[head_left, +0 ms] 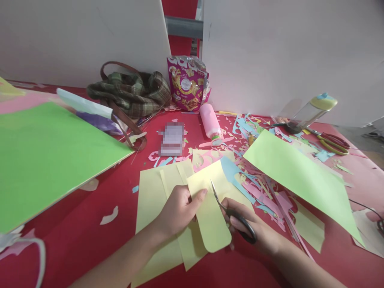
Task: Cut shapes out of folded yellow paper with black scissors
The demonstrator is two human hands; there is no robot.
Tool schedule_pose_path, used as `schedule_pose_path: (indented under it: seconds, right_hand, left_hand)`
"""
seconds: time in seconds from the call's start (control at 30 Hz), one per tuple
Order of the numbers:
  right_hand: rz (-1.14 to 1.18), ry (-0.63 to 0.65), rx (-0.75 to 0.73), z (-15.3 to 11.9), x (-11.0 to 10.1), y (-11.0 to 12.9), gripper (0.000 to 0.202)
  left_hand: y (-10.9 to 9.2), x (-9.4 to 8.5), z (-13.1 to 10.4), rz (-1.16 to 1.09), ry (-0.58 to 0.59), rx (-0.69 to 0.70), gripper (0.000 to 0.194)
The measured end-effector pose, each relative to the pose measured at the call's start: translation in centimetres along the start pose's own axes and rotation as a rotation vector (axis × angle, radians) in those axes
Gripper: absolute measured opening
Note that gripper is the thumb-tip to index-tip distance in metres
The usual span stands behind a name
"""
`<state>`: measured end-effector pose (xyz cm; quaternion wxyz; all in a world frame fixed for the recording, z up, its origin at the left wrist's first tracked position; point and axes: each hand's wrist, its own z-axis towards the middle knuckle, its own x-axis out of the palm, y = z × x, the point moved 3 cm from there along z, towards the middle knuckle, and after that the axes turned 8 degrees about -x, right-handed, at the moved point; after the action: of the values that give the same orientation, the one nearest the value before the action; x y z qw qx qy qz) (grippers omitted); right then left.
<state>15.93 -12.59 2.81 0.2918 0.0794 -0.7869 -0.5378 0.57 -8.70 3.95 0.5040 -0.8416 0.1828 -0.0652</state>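
A strip of pale yellow paper (211,226) with rounded lower corners is pinched along its left edge by my left hand (181,206), the thumb lying on top. My right hand (250,224) grips black-handled scissors (240,220), their blades pointing up and away over the paper. How far the blades are apart I cannot make out. Beneath the hands lie larger pale yellow sheets (153,208) on the red table. Just beyond the held strip is a piece of light blue paper (232,172) with a curved edge.
Green sheets (60,156) cover the left side; a light green sheet (300,180) lies right. Paper scraps (264,192) litter the table. Farther back are a plaid bag (135,94), snack pouch (189,84), pink bottle (210,122), clear bottle (312,114) and other scissors (333,143).
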Motion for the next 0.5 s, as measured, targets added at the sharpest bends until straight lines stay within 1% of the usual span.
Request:
schedule_pose_path:
  seconds: [0.1, 0.27, 0.4, 0.5]
  right_hand:
    - [-0.011, 0.003, 0.0, -0.06, 0.03, -0.03, 0.028]
    - [-0.026, 0.006, 0.002, -0.05, 0.03, 0.07, 0.027]
    - [-0.049, -0.011, 0.0, 0.07, 0.02, 0.23, 0.026]
    - [-0.076, -0.033, 0.002, 0.07, 0.05, 0.35, 0.027]
  left_hand:
    - [-0.09, 0.09, -0.04, 0.047, 0.014, 0.044, 0.026]
    - [-0.05, 0.22, -0.03, 0.101, 0.05, 0.069, 0.029]
    - [0.15, 0.17, 0.04, 0.164, 0.038, 0.076, 0.031]
    - [0.25, 0.13, 0.09, 0.17, 0.041, 0.084, 0.032]
